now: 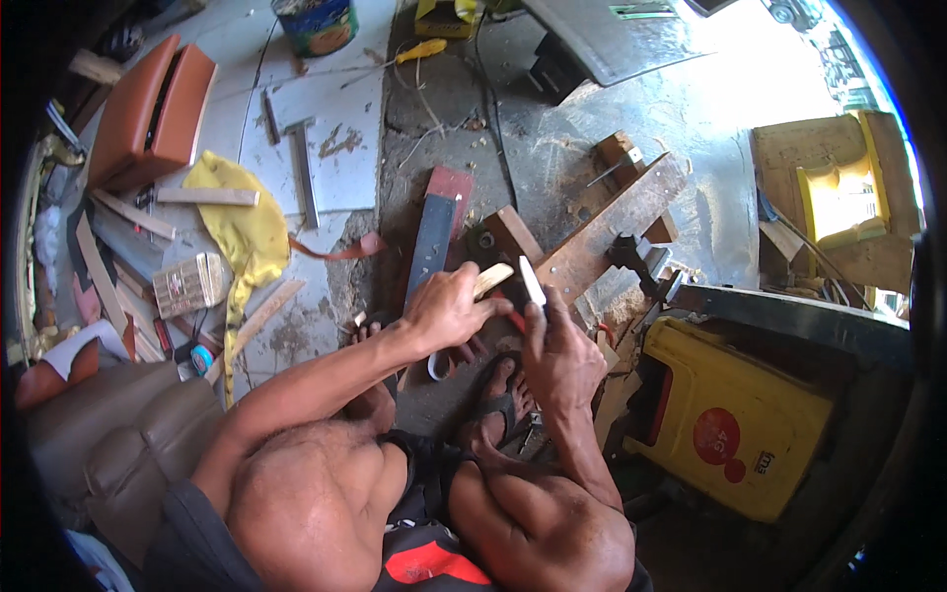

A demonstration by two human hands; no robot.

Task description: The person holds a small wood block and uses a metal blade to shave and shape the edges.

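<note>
In front of my knees, my left hand (449, 311) is closed around a short stick of pale wood (493, 279), whose end sticks out past the fingers. Close beside it, my right hand (562, 355) grips a slim, whitish pointed piece (531, 281) with its tip up. Whether that is a blade or a wood sliver, I cannot tell. A bit of red shows between the two hands, its owner unclear. Just beyond them lie a dark sharpening-stone-like bar (431, 247) and a wooden plank (617, 222) set on wooden blocks.
At left are a yellow cloth (237, 222), wood strips (266, 321), a brown padded box (148, 113) and a hammer (306, 173). A yellow plastic crate (740, 414) stands at right under a dark bench edge (789, 304). A cable (490, 118) crosses the floor.
</note>
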